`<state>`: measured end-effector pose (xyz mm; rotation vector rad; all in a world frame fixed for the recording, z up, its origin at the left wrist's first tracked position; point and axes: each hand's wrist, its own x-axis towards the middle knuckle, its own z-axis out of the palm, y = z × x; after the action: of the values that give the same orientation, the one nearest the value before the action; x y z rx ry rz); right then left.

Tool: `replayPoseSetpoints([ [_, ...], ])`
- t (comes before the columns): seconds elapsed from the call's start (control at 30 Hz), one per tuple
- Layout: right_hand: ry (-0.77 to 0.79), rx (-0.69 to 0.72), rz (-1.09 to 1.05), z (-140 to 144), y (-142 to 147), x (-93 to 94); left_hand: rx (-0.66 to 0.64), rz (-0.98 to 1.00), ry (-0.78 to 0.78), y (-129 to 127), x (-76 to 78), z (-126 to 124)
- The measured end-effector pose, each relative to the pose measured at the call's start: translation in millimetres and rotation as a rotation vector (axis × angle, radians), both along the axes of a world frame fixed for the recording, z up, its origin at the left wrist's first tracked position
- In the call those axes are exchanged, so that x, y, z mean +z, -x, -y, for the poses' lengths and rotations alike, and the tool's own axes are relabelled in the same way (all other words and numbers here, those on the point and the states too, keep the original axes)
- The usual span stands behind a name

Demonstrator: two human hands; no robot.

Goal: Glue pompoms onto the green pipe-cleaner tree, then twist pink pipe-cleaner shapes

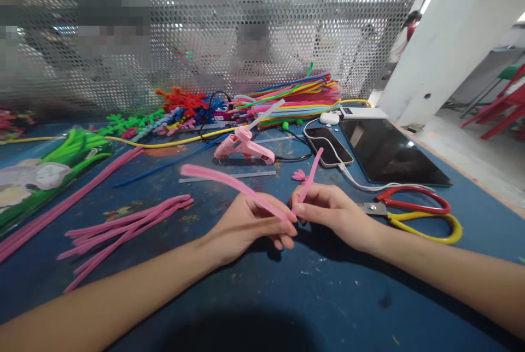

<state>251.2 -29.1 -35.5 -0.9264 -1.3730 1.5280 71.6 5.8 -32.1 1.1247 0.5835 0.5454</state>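
Observation:
A pink pipe cleaner (pixel 229 181) is pinched in my left hand (pixel 254 226), its long end reaching up and to the left. My right hand (pixel 328 210) grips a shorter pink length (pixel 312 174) that points upward. The two lengths meet at my fingertips; whether they are one bent pipe cleaner I cannot tell. Just behind my right hand lies a small pink looped piece (pixel 299 175). Several folded pink pipe cleaners (pixel 131 226) rest on the table left of my left hand. Scissors (pixel 418 209) with red and yellow handles lie beside my right wrist, their blades partly hidden.
Beyond my hands lie a pink glue gun (pixel 245 147) and a clear glue stick (pixel 227 176). A phone (pixel 329 146) with a white cable and a black tablet (pixel 394 150) are at the right. Colourful pipe cleaners (pixel 295 98) pile against the perforated metal screen (pixel 197 40).

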Motion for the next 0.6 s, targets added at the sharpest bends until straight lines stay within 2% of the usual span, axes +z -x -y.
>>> replayPoseSetpoints([
  [0.13, 0.007, 0.041, -0.015, 1.5, 1.9, -0.2, -0.004, -0.004, 0.040, -2.2, 0.0, -2.2],
  [0.27, 0.035, 0.094, -0.017, 2.5, 2.2, -3.4, -0.077, -0.064, 0.067, -2.9, 0.9, -5.5],
  [0.4, 0.022, -0.004, 0.014, 1.8, 0.2, -6.8, -0.088, -0.109, 0.086, -2.5, 3.7, -6.7],
  [0.6, -0.150, -0.175, -0.015, -1.0, 0.2, -11.6, -0.010, -0.101, 0.140, -3.2, 5.1, -6.2],
])
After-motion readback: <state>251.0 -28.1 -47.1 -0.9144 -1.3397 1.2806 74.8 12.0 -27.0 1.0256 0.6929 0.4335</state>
